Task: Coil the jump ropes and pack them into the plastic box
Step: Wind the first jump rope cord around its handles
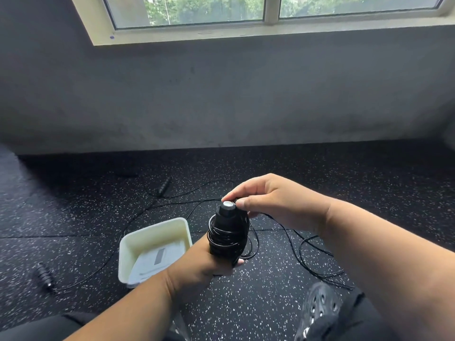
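Observation:
My left hand grips black jump rope handles held upright, with thin black cord wound around them in several loops. My right hand hovers at the silver-capped top of the handles, fingers pinched on the cord. The loose rest of that cord trails over the floor to the right. The cream plastic box sits open on the floor left of my left hand, with a white paper inside. A second rope lies on the floor, one handle behind the box and one handle at the far left.
The floor is black speckled rubber matting. A grey concrete wall runs across the back under a window. My black shoe and dark trouser leg sit at the lower right, close to the loose cord.

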`<state>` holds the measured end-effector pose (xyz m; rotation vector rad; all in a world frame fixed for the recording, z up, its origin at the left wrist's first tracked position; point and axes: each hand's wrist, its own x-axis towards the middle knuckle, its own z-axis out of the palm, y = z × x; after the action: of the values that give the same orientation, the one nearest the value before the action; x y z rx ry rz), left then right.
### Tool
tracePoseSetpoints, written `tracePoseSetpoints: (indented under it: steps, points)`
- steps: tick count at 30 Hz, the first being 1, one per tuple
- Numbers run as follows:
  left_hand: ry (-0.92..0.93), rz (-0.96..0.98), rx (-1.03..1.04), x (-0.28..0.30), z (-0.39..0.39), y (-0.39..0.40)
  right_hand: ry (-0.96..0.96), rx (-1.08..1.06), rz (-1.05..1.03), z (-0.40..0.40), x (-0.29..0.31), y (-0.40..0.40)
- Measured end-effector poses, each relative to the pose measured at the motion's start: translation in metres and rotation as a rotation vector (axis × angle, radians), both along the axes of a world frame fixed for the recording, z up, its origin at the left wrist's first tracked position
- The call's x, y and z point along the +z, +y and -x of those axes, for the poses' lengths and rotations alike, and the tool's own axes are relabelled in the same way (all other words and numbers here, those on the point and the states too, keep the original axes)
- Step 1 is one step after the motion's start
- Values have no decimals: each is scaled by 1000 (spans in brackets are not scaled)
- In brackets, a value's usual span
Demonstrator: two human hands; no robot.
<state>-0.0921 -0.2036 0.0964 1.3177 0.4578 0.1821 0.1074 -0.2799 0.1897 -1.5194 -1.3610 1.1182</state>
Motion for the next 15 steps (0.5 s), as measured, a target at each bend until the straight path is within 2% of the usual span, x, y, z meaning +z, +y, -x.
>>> tracePoseSetpoints:
  steps: [5,8,11,13,15]
  points:
    - [15,27,-22,-3,3,3,119,12,29,2,-17,5]
    - [10,86,-24,-3,4,3,100,1,12,8,-29,8]
    - [-22,209,19,-1,1,9,96,-148,-103,16,-34,13]
    - [-48,214,20,2,-1,13,124,-258,-179,18,-35,16]
    - [-64,216,19,4,-1,14,157,-245,-192,19,-35,15]
